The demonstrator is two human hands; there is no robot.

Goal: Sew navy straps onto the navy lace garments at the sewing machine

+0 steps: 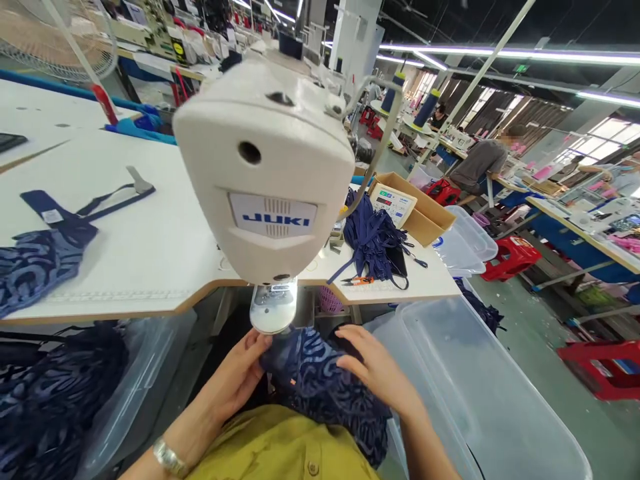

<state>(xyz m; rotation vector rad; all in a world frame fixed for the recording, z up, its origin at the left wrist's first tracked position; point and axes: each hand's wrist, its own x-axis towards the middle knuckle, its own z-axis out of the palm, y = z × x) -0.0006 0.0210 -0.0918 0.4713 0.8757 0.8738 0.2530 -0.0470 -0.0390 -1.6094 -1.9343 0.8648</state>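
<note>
A dark blue patterned fabric piece (320, 387) lies in my lap below the head of a white JUKI sewing machine (270, 167). My left hand (240, 373) grips the fabric's left edge, fingers curled, right under the machine's lower arm (273, 307). My right hand (375, 367) rests on top of the fabric on its right side, fingers pressed down on the cloth. A watch sits on my left wrist.
The white table (150, 253) carries another blue patterned piece with straps (45, 253), a heap of dark blue straps (375, 240), small snips (357, 281) and a control panel (393, 202) in a cardboard box. Clear plastic bins (480, 393) stand right; a fabric-filled bin (60, 400) left. Other workers sit far right.
</note>
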